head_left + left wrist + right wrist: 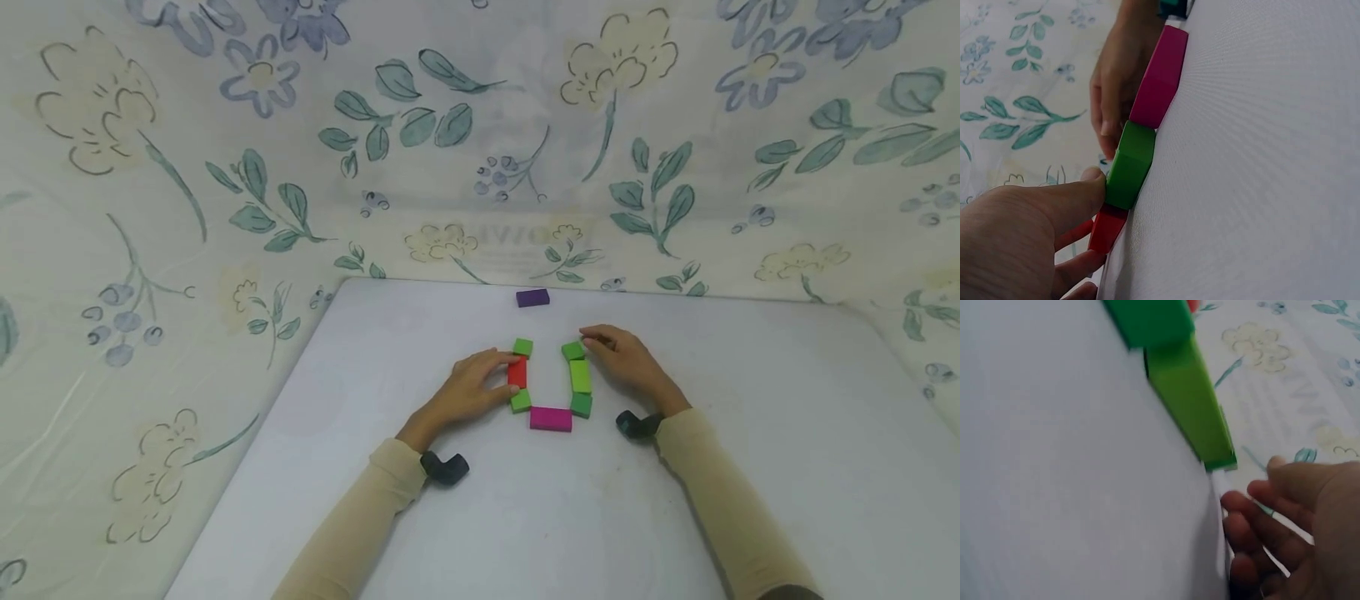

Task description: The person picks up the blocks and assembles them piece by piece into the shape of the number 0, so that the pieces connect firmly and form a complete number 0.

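Note:
My left hand (pixel 468 387) is at the left row of blocks. Its thumb and fingers pinch the red block (pixel 517 372) lengthwise, the thumb (pixel 1092 181) lying against the near green block (pixel 1130 165). Another green block (pixel 523 347) sits at the far end of that row. My right hand (pixel 626 362) holds nothing; its loosely bent fingers are beside the far green block (pixel 573 350) of the right row. Below that one lie a light green block (pixel 581 377) and a darker green block (pixel 581 405). A magenta block (pixel 551 419) lies across the near side between the rows.
A purple block (pixel 532 297) lies apart near the far edge of the white table (pixel 420 308). Floral cloth (pixel 525 117) hangs behind the table and down its left side. Dark wrist cameras (pixel 445 469) are strapped at both sleeves.

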Demonstrator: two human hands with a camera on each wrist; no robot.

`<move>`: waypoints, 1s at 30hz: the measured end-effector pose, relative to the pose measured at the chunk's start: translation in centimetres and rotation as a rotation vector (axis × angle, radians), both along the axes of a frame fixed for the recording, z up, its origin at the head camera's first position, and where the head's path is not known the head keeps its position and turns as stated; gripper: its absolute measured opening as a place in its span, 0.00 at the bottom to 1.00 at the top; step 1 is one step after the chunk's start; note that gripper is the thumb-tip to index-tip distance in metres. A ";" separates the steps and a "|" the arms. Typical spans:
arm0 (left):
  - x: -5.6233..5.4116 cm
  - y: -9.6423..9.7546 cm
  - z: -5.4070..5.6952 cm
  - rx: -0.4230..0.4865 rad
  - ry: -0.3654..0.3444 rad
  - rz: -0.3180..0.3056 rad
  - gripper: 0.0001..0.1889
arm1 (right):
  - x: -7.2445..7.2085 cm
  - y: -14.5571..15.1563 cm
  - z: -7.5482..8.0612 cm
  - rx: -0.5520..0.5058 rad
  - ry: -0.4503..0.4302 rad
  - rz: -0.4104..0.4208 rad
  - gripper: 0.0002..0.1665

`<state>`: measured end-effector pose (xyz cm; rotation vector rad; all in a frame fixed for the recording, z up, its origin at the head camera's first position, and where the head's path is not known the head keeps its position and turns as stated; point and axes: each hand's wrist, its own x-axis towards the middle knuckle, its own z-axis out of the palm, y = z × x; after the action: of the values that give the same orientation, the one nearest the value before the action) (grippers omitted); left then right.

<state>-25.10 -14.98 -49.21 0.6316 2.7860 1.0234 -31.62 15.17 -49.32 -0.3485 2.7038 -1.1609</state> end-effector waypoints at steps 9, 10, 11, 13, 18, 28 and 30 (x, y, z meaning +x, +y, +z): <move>0.0 -0.6 -0.1 0.011 0.008 0.017 0.28 | -2.4 -1.4 3.3 0.090 -0.022 0.107 0.22; -0.1 -0.6 -0.1 0.012 0.008 0.018 0.28 | -2.7 -1.7 3.7 0.108 -0.012 0.124 0.22; -0.1 -0.6 -0.2 0.012 0.007 0.017 0.28 | -3.0 -1.9 4.1 0.124 0.000 0.136 0.22; -0.1 -0.5 -0.2 0.011 0.000 0.012 0.28 | -3.7 -2.4 5.0 0.156 0.023 0.156 0.21; 0.0 -0.1 -0.1 0.017 -0.023 0.013 0.29 | -5.4 -3.5 6.6 0.218 0.081 0.193 0.22; 0.3 0.0 0.0 -0.006 -0.030 0.029 0.28 | -7.5 -6.0 6.9 0.354 0.157 0.291 0.21; 0.3 -0.1 0.1 -0.009 -0.024 0.021 0.28 | -7.7 -6.2 6.8 0.375 0.177 0.289 0.22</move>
<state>-24.82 -15.08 -49.08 0.5857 2.7806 1.0150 -39.30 8.92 -42.52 -0.7784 2.8146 -0.5562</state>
